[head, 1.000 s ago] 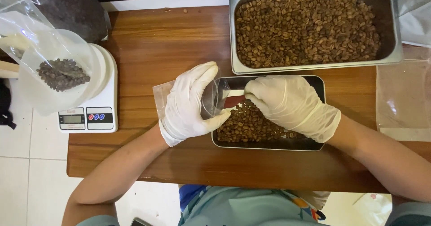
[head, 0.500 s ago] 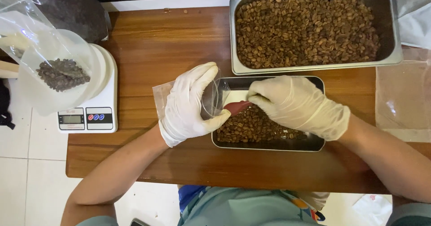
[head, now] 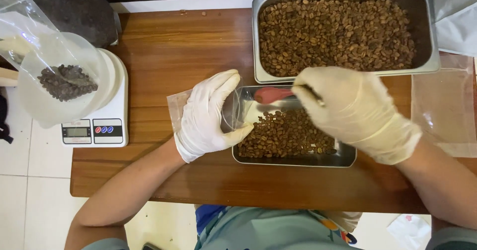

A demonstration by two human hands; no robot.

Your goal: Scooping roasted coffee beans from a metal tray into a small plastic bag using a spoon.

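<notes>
A clear plastic bag [head: 233, 112] lies tilted at the small steel tray's [head: 298, 161] left end, its mouth facing the beans [head: 283, 135]. A red scoop [head: 272, 95] hovers over the tray's far edge, bowl pointing toward the bag.

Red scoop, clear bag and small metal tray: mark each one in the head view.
red scoop [head: 271, 94], head view, on its bowl.
clear bag [head: 229, 112], head view, on its open mouth.
small metal tray [head: 293, 161], head view, on its near rim.

A white scale [head: 97, 125] stands left of the large tray [head: 427, 31] of beans; a bowl [head: 59, 83] sits atop it.
</notes>
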